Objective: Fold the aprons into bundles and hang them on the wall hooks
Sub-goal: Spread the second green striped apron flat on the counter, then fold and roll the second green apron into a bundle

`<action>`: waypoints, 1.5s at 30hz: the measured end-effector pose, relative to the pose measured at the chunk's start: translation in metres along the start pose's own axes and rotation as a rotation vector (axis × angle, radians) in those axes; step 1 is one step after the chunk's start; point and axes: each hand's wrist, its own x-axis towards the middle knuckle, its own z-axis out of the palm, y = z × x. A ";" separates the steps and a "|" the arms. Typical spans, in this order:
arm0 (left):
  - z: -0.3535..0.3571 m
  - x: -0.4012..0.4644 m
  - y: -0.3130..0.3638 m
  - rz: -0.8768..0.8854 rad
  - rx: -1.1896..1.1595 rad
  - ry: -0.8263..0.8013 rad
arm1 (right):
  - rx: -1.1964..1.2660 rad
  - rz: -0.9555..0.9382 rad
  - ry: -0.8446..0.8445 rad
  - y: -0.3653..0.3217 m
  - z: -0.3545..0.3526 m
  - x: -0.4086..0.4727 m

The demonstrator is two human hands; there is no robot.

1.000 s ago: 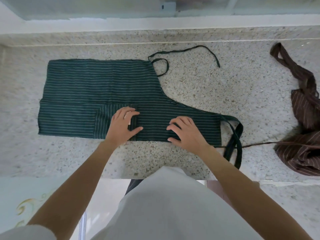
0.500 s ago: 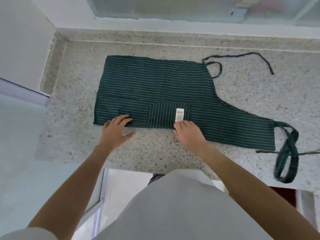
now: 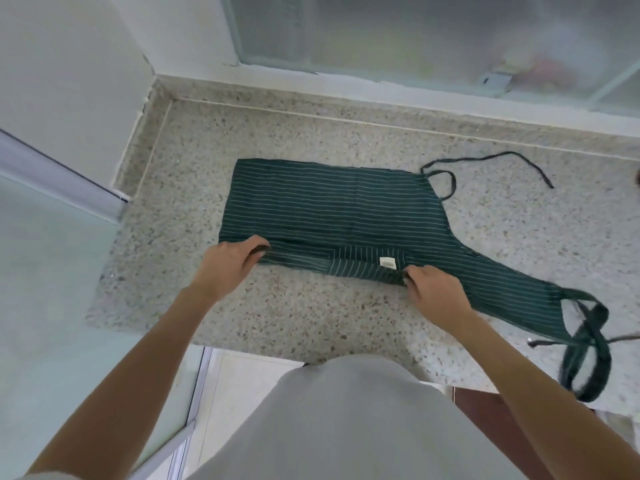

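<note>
A dark green apron with thin white stripes (image 3: 332,209) lies folded lengthwise on the speckled stone counter (image 3: 311,317). My left hand (image 3: 232,261) pinches its near edge at the bottom-left corner. My right hand (image 3: 433,285) pinches the same near edge by the small white label (image 3: 387,262). The edge between them is lifted a little off the counter. The neck loop (image 3: 585,344) hangs over the counter's front edge at the right. A waist tie (image 3: 485,161) trails across the counter at the back right. No wall hooks are in view.
A white wall (image 3: 69,71) closes the counter's left end, and a frosted window (image 3: 433,36) runs along the back. A thin brown strap (image 3: 623,338) enters from the right edge. Pale floor lies beyond the counter's left front corner.
Both hands slid left along the apron's near edge, then went from lying flat on it to pinching and lifting it. The view swung left, and the brown apron left the frame.
</note>
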 end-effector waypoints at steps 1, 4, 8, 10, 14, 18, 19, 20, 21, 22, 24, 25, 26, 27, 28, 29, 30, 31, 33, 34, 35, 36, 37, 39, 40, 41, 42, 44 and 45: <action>-0.006 0.006 0.000 0.009 0.006 0.029 | 0.009 0.013 0.032 0.004 -0.009 0.005; -0.021 0.042 -0.006 0.012 0.036 0.111 | 0.025 0.016 0.095 0.016 -0.039 0.046; -0.027 0.096 -0.012 0.058 0.031 0.200 | 0.057 0.049 0.082 0.035 -0.059 0.107; -0.021 0.123 -0.015 0.039 0.051 0.181 | 0.080 0.089 0.026 0.045 -0.057 0.132; -0.005 0.169 -0.023 -0.115 0.092 0.004 | 0.087 0.192 -0.117 0.055 -0.050 0.173; 0.010 0.186 -0.036 -0.185 0.093 -0.135 | 0.044 0.243 -0.212 0.061 -0.038 0.196; 0.014 0.187 -0.039 -0.190 0.091 -0.146 | 0.023 0.261 -0.209 0.062 -0.035 0.198; 0.017 0.187 -0.041 -0.193 0.092 -0.145 | 0.001 0.276 -0.199 0.062 -0.034 0.199; 0.019 0.188 -0.042 -0.193 0.096 -0.135 | -0.016 0.287 -0.184 0.063 -0.033 0.201; 0.021 0.189 -0.044 -0.192 0.100 -0.121 | -0.031 0.294 -0.172 0.063 -0.032 0.204; 0.023 0.190 -0.046 -0.181 0.106 -0.086 | -0.074 0.293 -0.161 0.064 -0.032 0.208; 0.024 0.191 -0.047 -0.181 0.109 -0.072 | -0.103 0.299 -0.164 0.063 -0.032 0.210; 0.023 0.191 -0.048 -0.184 0.111 -0.053 | -0.132 0.310 -0.171 0.062 -0.031 0.212; 0.024 0.193 -0.049 -0.191 0.105 -0.035 | -0.156 0.321 -0.178 0.060 -0.030 0.216; 0.024 0.194 -0.049 -0.198 0.094 -0.019 | -0.177 0.333 -0.180 0.058 -0.030 0.217; 0.024 0.196 -0.049 -0.213 0.081 -0.009 | -0.201 0.342 -0.182 0.057 -0.029 0.219; 0.024 0.198 -0.049 -0.232 0.072 -0.004 | -0.228 0.342 -0.182 0.055 -0.027 0.220; 0.025 0.201 -0.049 -0.252 0.064 0.001 | -0.256 0.335 -0.182 0.054 -0.024 0.220; 0.027 0.204 -0.048 -0.282 0.056 0.020 | -0.282 0.316 -0.167 0.051 -0.019 0.218; 0.029 0.204 -0.046 -0.272 0.068 0.044 | -0.268 0.319 -0.157 0.050 -0.018 0.217; 0.031 0.203 -0.042 -0.238 0.089 0.079 | -0.242 0.322 -0.147 0.050 -0.017 0.215; 0.033 0.203 -0.035 -0.192 0.100 0.116 | -0.209 0.318 -0.136 0.050 -0.017 0.212; 0.035 0.202 -0.024 -0.131 0.084 0.151 | -0.173 0.307 -0.121 0.050 -0.018 0.207; 0.039 0.201 0.005 0.003 -0.010 0.166 | -0.094 0.286 -0.055 0.051 -0.020 0.191; 0.043 0.200 0.021 0.065 -0.067 0.148 | -0.058 0.284 -0.005 0.050 -0.020 0.179; 0.047 0.199 0.037 0.119 -0.116 0.116 | -0.030 0.289 0.049 0.049 -0.020 0.165; 0.051 0.198 0.056 0.165 -0.151 0.062 | -0.011 0.304 0.101 0.048 -0.019 0.147; 0.061 0.196 0.092 0.225 -0.167 -0.084 | -0.011 0.347 0.154 0.047 -0.014 0.108; 0.067 0.196 0.107 0.233 -0.149 -0.162 | -0.029 0.383 0.140 0.046 -0.010 0.089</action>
